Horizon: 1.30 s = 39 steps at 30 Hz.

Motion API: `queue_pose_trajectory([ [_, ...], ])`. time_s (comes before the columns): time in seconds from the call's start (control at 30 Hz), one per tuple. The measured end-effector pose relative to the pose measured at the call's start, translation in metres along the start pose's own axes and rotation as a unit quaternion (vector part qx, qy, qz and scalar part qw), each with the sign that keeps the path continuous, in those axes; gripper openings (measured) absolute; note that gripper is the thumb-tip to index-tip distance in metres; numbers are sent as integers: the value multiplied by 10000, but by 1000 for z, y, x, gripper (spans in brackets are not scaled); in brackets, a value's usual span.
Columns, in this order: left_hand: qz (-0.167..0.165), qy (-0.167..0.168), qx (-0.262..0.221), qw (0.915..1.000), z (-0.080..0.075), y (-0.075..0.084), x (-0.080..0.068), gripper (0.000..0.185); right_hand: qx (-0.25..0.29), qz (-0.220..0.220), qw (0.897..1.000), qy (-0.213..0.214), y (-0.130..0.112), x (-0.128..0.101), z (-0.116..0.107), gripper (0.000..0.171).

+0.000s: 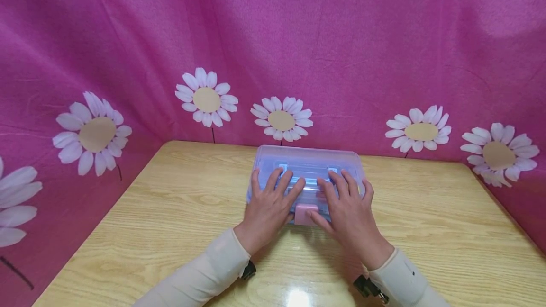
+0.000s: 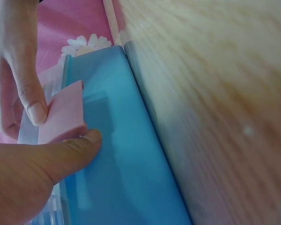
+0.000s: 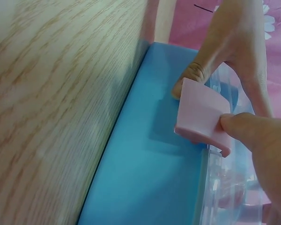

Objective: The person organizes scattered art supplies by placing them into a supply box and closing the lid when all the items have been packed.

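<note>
We are seeing the right hand's thumb [image 3: 243, 129] pressing the pink latch [image 3: 201, 115] on the blue box [image 3: 150, 178]; the other hand's thumb [image 3: 189, 79] is touching the latch's far edge, and the wooden table [image 3: 51, 93] is lying beside the box.

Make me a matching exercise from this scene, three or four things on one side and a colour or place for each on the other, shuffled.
Things:
1. box
2. latch
3. table
4. left hand

Descriptions:
A. light wood grain
B. pale pink, on the box's near side
C. blue with a clear lid
D. fingers resting on the lid, thumb at the latch

Pairs: 1-C, 2-B, 3-A, 4-D
</note>
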<state>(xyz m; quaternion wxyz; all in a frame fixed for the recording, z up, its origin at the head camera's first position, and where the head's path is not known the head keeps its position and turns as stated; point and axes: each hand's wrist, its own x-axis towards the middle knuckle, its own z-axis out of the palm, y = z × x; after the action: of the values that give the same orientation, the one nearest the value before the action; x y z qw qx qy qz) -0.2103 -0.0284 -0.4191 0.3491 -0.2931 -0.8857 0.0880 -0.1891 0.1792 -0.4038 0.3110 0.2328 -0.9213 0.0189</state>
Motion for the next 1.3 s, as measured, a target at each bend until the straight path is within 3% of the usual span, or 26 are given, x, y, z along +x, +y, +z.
queue_pose_trajectory([
  [0.3,8,-85,-85,9999,-1,0,0,92,11,36,10000,43,0,0,1,72],
  [0.83,101,-739,-414,9964,-11,-3,2,103,-64,54,10000,33,0,-1,1,72],
  [1.3,105,-634,-256,9976,-11,-2,0,97,-3,78,10000,35,-1,-1,3,72],
])
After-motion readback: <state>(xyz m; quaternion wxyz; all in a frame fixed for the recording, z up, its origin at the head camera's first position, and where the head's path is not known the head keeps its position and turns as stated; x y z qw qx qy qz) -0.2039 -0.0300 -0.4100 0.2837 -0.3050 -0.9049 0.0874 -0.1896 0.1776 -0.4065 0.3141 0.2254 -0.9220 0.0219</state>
